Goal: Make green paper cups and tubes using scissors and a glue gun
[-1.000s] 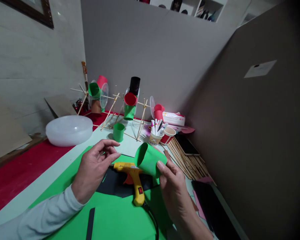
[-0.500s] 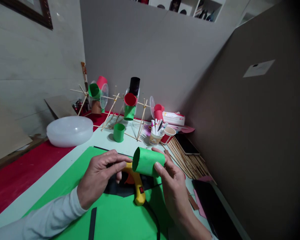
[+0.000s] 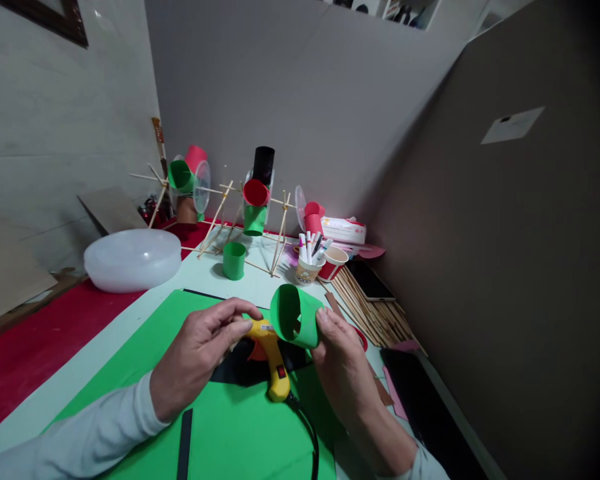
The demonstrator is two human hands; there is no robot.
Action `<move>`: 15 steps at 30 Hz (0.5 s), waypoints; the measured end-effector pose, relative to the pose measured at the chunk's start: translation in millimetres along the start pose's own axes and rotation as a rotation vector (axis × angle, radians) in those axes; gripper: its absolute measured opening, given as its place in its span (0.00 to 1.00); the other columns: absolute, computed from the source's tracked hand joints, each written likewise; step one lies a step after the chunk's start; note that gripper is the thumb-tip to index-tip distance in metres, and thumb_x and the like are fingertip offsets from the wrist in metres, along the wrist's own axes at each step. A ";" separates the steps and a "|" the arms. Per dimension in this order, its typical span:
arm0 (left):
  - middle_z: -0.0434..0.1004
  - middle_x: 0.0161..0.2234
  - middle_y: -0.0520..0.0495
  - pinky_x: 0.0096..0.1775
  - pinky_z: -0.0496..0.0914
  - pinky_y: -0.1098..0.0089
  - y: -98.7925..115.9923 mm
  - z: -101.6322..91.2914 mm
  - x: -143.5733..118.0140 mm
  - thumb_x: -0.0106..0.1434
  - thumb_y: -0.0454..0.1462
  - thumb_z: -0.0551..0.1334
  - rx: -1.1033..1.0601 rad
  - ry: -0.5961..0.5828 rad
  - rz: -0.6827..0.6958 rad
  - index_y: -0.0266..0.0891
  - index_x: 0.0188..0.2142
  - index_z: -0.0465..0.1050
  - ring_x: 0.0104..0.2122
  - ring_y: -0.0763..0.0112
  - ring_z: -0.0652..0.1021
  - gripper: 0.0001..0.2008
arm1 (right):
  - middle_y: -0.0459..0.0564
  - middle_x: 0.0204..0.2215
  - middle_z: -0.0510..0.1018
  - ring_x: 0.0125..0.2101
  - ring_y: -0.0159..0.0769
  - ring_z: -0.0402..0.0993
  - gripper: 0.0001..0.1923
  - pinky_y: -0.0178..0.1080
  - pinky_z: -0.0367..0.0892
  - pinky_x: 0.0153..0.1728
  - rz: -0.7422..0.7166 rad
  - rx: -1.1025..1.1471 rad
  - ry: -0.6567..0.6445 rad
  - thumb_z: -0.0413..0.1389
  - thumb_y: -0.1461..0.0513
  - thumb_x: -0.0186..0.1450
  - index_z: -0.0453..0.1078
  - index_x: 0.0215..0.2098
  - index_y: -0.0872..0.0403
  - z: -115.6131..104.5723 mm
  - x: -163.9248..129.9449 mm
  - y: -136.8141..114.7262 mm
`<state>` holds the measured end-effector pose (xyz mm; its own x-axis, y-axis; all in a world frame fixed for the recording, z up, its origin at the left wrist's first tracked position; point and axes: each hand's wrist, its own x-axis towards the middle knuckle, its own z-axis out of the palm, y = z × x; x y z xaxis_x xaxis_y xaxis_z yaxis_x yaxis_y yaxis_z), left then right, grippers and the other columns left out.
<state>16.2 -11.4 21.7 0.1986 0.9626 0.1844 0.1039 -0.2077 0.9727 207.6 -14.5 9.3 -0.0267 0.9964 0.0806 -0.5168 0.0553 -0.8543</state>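
Note:
My right hand (image 3: 347,373) holds a rolled green paper tube (image 3: 295,316) with its open end turned toward me. Just left of the tube, my left hand (image 3: 200,350) rests with fingers curled; its fingertips touch the front of a yellow glue gun (image 3: 270,360). The glue gun lies on a black sheet over a large green paper sheet (image 3: 220,433), with its black cord running toward me.
A stick frame carrying green, red and black paper tubes (image 3: 253,200) stands at the back. A small green tube (image 3: 234,260) stands before it. A white plastic bowl (image 3: 133,259) lies at left. Cups of markers (image 3: 310,260), a bundle of sticks (image 3: 370,310) and a phone sit at right.
The right hand has turned the green tube so its open end faces me. The left hand came down from mid-air onto the glue gun's front. The view shifted slightly down.

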 end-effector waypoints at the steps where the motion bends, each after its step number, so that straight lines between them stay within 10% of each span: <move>1: 0.59 0.19 0.57 0.18 0.52 0.76 0.6 0.0 -0.3 0.62 0.45 0.61 0.031 0.004 0.024 0.37 0.35 0.76 0.18 0.77 0.59 0.12 | 0.48 0.34 0.83 0.35 0.39 0.79 0.10 0.39 0.73 0.42 0.002 0.008 -0.001 0.65 0.54 0.61 0.80 0.35 0.53 0.4 -0.6 0.2; 15: 0.63 0.20 0.56 0.26 0.59 0.74 -14.4 0.4 0.8 0.65 0.39 0.58 0.256 -0.066 0.190 0.39 0.21 0.67 0.22 0.75 0.64 0.16 | 0.44 0.31 0.80 0.32 0.35 0.78 0.10 0.38 0.73 0.40 -0.012 0.087 0.068 0.70 0.60 0.58 0.74 0.32 0.52 -4.6 -4.6 13.4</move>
<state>15.3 -7.7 7.8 0.2992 0.8911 0.3412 0.2991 -0.4272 0.8533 204.8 -18.1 -4.8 0.0367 0.9979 0.0525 -0.5891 0.0641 -0.8055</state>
